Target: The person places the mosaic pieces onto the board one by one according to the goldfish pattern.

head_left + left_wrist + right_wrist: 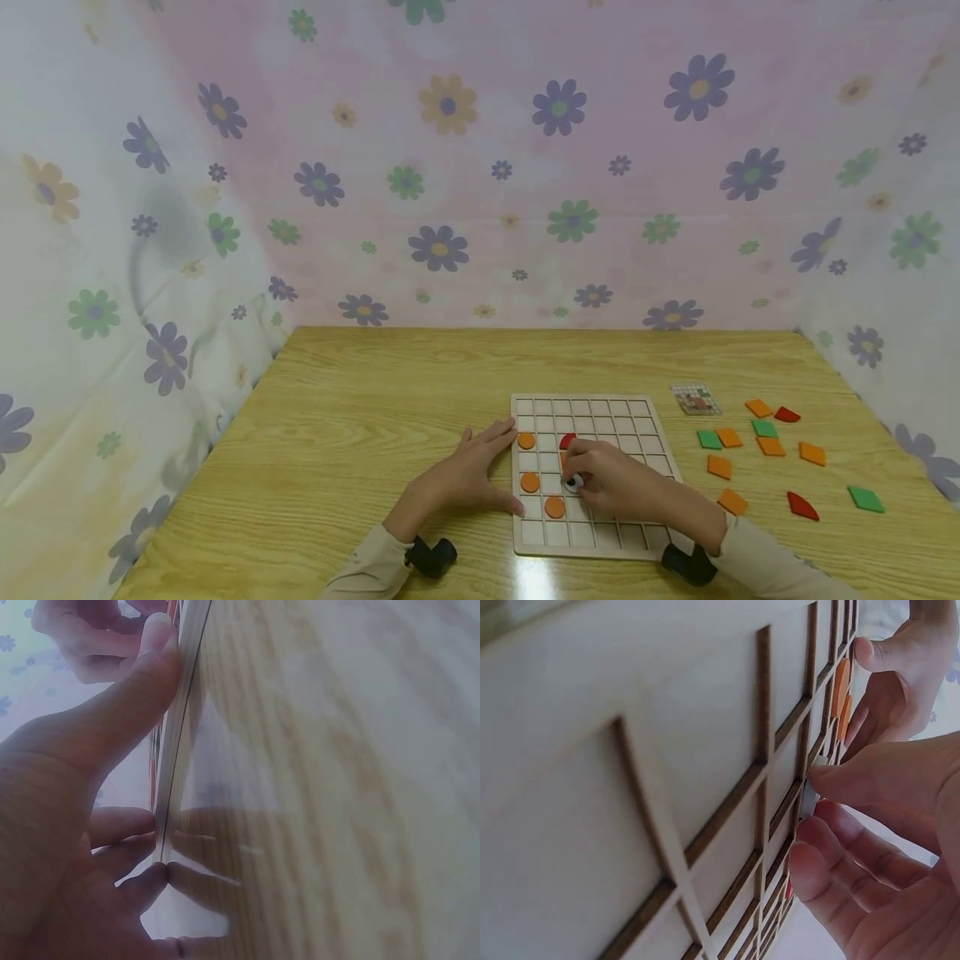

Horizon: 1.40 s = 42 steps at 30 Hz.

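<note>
Pinching a small white-and-black disc (pixel 573 482) between thumb and fingers, the right hand (pixel 618 483) is over the wooden grid board (pixel 592 552), lower centre of the head view. Left hand (pixel 468 479) has fingers spread wide, touching the board's left edge. Three orange discs (pixel 555 507) sit on it, loose tiles (pixel 813 453) lie lower right.

A flowered cloth (pixel 480 137) spans the head view's top and both sides; a wood-grained table (pixel 360 392) fills the lower middle.
</note>
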Motion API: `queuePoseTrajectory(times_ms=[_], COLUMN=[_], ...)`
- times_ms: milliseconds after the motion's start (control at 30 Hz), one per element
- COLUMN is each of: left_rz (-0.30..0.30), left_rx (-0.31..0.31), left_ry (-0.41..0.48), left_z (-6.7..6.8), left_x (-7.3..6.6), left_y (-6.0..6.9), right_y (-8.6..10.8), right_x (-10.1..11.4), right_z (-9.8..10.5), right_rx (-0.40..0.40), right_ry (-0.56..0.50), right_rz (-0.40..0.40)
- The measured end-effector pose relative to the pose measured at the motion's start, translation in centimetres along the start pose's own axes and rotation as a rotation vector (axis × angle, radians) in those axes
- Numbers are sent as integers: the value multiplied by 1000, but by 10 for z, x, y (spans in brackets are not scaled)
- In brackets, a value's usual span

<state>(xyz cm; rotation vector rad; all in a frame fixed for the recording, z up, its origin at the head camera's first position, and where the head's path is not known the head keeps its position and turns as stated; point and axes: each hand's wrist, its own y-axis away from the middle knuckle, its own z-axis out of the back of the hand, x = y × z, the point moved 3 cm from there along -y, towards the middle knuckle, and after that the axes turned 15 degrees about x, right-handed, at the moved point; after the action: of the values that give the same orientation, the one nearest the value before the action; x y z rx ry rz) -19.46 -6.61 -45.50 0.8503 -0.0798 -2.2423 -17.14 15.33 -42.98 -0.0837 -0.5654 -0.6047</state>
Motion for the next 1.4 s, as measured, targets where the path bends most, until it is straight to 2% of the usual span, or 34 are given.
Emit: queuePoseTrajectory(times_ms=[600, 867, 1100, 1400], left_rz=[-18, -6, 4, -5], left_rx=[1, 1, -1, -1], left_ry=[3, 17, 17, 22], left_z=[-2, -1, -2, -1], left_x=[0, 2, 4, 2], left_y=[-2, -1, -3, -2], right_y=[2, 4, 18, 45], right_x=[-4, -3, -1, -11], right_z=[0, 1, 8, 18], right_rx=[5, 4, -16, -37], right_ry=[-8, -17, -33, -19], right_rz=[-21, -18, -71, -84])
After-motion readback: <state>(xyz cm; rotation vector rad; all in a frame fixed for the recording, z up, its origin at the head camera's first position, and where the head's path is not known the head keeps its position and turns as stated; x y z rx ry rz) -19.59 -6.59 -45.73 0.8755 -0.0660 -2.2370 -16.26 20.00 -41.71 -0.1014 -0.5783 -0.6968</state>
